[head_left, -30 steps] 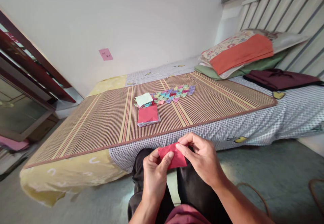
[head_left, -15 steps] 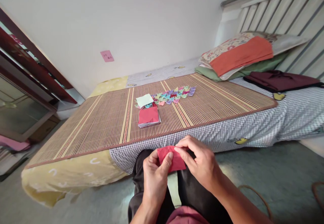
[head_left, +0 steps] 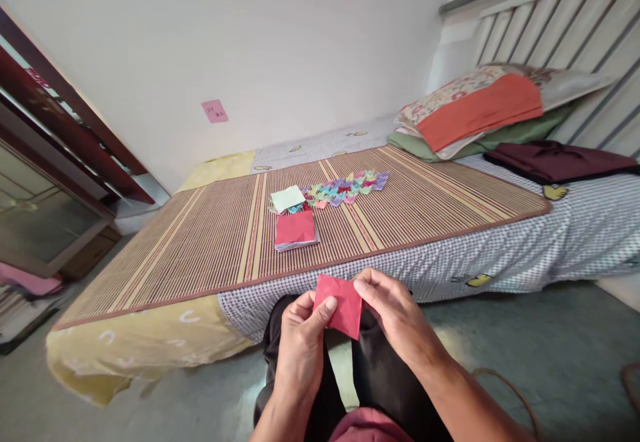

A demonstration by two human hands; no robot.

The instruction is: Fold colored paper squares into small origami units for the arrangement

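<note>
A red square of creased paper point(head_left: 341, 305) is held above my lap, between both hands. My left hand point(head_left: 304, 329) grips its left side, thumb on top and fingers behind. At its upper right corner, my right hand point(head_left: 393, 309) pinches the paper between thumb and fingers. Beyond my hands, a stack of paper squares point(head_left: 296, 227) with a red one on top lies on the striped mat point(head_left: 220, 242). Just behind it is a pale green sheet point(head_left: 287, 198). Rows of small folded paper pieces point(head_left: 345, 189) in many colours stretch to the right of that sheet.
The mat covers a bed with a checked sheet point(head_left: 505, 255) and a yellow part point(head_left: 150, 335). Pillows point(head_left: 480, 112) and a folded dark red cloth point(head_left: 555, 159) lie at the right, by the headboard point(head_left: 575, 35). A pink note point(head_left: 215, 111) is on the wall.
The red paper has been turned and lifted slightly, so it now faces me more fully. My right hand has shifted a little right, still at its corner.
</note>
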